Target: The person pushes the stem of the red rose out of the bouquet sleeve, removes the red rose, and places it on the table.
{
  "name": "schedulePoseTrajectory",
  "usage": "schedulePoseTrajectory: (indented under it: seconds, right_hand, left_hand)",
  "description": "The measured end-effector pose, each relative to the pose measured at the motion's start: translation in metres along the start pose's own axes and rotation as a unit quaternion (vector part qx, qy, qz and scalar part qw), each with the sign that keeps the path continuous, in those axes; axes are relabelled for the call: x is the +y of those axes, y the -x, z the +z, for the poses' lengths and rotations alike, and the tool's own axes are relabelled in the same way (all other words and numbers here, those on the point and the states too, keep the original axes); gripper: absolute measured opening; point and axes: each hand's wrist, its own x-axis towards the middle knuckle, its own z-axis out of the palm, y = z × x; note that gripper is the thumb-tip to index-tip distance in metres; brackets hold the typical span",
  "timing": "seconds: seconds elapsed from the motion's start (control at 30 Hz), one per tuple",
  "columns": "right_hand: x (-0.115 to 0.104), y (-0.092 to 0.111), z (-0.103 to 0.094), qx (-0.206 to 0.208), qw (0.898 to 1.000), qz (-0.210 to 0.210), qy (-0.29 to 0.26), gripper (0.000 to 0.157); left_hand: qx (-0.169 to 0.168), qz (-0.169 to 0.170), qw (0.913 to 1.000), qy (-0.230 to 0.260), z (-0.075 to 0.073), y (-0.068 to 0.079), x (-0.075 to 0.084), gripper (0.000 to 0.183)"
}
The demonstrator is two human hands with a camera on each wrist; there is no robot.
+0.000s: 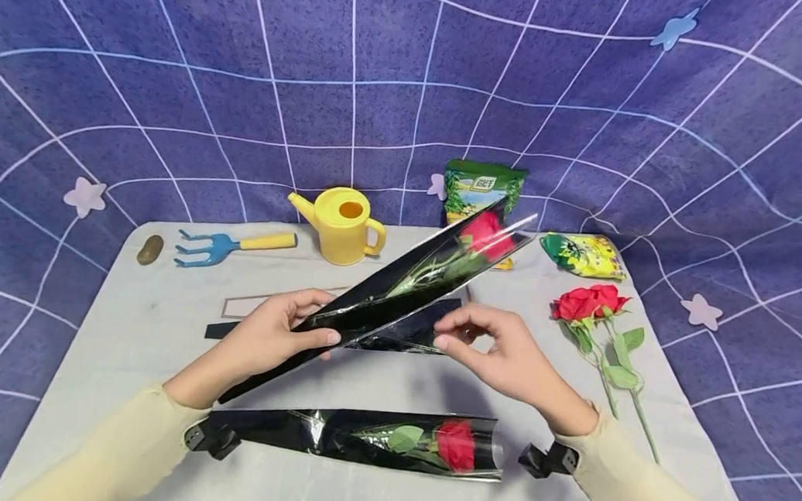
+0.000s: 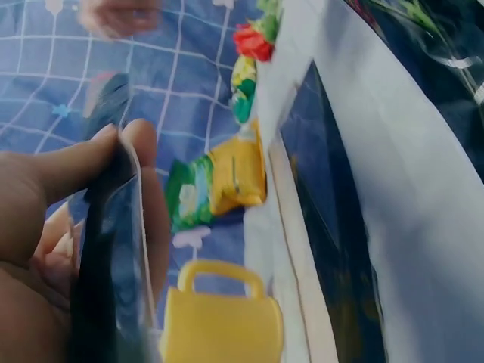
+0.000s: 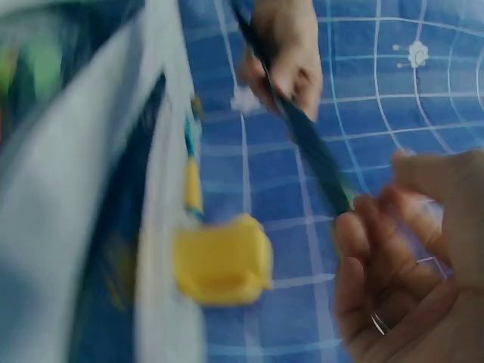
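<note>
My left hand [image 1: 284, 328] grips the narrow lower part of a black and clear flower sleeve [image 1: 384, 288], thumb on top. The sleeve slants up to the right, and a red rose [image 1: 486, 235] shows inside its clear end. Beside the sleeve, below the bloom, my right hand [image 1: 492, 346] hovers with loosely bent fingers. In the right wrist view its thumb is apart from the fingers [image 3: 363, 249], which are close to the sleeve [image 3: 314, 151]; whether they touch it I cannot tell. Nearer me, a second wrapped rose [image 1: 456, 444] lies flat on the table.
Dark flat wrapping [image 1: 395, 337] lies behind the hands. At the back are a yellow watering can [image 1: 342, 231], a blue hand rake [image 1: 215, 249], a brown stone [image 1: 151, 249], and green and yellow packets [image 1: 585, 256]. Loose red roses [image 1: 589, 302] lie to the right on the white table [image 1: 158, 327].
</note>
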Motion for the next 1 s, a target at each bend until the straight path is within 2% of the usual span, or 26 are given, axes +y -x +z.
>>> schedulePoseTrajectory:
  seconds: [0.03,0.1,0.17,0.23,0.3,0.43,0.53,0.67,0.73,0.87,1.0]
  right_hand:
    - [0.003,-0.001,0.003,0.000,0.997,0.064,-0.043,0.019]
    - [0.011,-0.005,0.006,0.023,0.978,0.159,-0.134,0.022]
    - [0.022,-0.010,0.008,0.065,0.949,0.190,-0.242,0.025]
    - [0.030,-0.015,0.009,0.108,0.923,0.181,-0.322,0.026]
    - [0.034,-0.019,0.009,0.146,0.905,0.159,-0.367,0.022]
    - [0.034,-0.028,0.009,0.193,0.886,0.145,-0.395,0.015]
    - [0.034,-0.031,0.009,0.202,0.876,0.144,-0.414,0.015]
    - [0.032,-0.033,0.014,0.218,0.869,0.140,-0.421,0.023]
    - [0.031,-0.035,0.018,0.235,0.869,0.137,-0.413,0.025]
    - [0.033,-0.040,0.025,0.257,0.880,0.138,-0.375,0.027]
    - [0.036,-0.042,0.031,0.245,0.903,0.158,-0.314,0.027]
  left_hand:
    - [0.007,0.003,1.0000,0.005,0.003,-0.002,0.003,0.046]
    - [0.007,0.012,0.9998,0.015,0.011,-0.005,0.009,0.046]
    - [0.004,0.020,0.9997,0.012,0.019,-0.009,0.015,0.042]
    - [0.000,0.027,0.9996,0.006,0.027,-0.012,0.020,0.037]
    - [0.004,0.033,0.9994,-0.012,0.032,-0.015,0.023,0.033]
    - [0.003,0.041,0.9986,-0.033,0.036,-0.017,0.027,0.024]
    - [-0.005,0.050,0.9974,-0.052,0.036,-0.017,0.027,0.018]
    - [-0.002,0.061,0.9950,-0.078,0.038,-0.018,0.027,0.015]
    - [-0.008,0.059,0.9966,-0.058,0.041,-0.019,0.027,0.014]
    - [-0.004,0.067,0.9970,-0.039,0.047,-0.019,0.027,0.015]
    - [0.022,0.069,0.9949,-0.070,0.050,-0.019,0.024,0.019]
